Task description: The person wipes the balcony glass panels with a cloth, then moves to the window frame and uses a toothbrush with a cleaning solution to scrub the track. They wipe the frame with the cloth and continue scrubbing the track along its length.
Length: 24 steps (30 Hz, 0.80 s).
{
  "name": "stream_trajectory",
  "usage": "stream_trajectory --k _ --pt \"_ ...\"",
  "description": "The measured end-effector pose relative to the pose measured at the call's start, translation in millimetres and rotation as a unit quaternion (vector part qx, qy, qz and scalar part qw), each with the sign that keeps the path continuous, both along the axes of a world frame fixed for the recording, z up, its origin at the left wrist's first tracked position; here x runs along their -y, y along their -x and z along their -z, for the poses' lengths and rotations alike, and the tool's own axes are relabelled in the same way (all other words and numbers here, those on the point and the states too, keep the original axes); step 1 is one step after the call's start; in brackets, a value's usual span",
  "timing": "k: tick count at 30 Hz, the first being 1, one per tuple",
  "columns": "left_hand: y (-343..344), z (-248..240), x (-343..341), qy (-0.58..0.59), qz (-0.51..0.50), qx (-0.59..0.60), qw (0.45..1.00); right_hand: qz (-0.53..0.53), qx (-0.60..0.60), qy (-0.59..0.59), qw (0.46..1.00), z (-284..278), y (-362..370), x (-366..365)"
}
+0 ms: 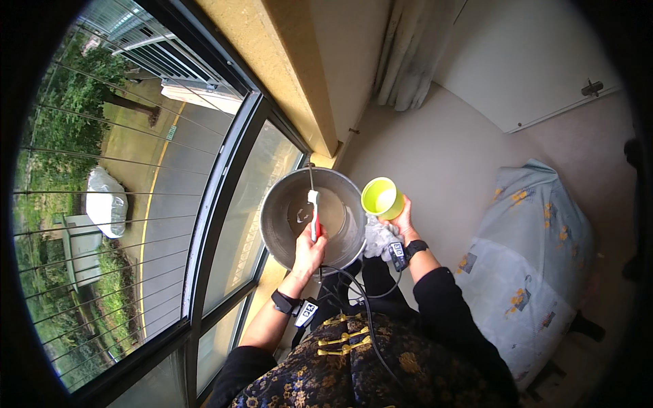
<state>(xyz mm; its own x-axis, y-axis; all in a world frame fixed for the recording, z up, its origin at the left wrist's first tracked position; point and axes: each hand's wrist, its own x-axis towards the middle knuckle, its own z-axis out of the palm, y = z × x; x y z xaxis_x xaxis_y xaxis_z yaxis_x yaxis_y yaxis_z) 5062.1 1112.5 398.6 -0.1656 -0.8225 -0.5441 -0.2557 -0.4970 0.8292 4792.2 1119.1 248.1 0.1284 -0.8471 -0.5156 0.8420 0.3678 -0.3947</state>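
Observation:
My left hand (310, 253) is closed around the red handle of a toothbrush (315, 216). Its white bristled head points away from me, over a round metal bucket (275, 239). Wrapped round a lime-green cup (373, 208), my right hand (402, 219) holds it just right of the bucket's rim. The cup's open mouth tilts toward me, and its inside looks pale. Some liquid seems to lie in the bottom of the bucket. A greyish-white crumpled cloth or glove (381, 233) is below the cup, partly hidden by my right hand.
Barred windows (231, 197) with a dark frame run along the left, beside a yellowish sill (289, 61). A flower-patterned grey cover (524, 265) drapes something bulky at right. White wrapped lengths (411, 61) lean at the back near a pale door (537, 61). A dark cable (367, 306) crosses my front.

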Motion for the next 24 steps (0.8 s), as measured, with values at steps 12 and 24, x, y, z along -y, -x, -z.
stream_trajectory --k 12,24 --pt "91 -44 20 -0.028 0.054 -0.069 0.996 0.100 -0.063 0.034 0.992 -14 157 -98" --pt "172 182 50 -0.038 0.157 0.105 0.981 0.269 -0.243 -0.127 0.923 -26 215 -219"
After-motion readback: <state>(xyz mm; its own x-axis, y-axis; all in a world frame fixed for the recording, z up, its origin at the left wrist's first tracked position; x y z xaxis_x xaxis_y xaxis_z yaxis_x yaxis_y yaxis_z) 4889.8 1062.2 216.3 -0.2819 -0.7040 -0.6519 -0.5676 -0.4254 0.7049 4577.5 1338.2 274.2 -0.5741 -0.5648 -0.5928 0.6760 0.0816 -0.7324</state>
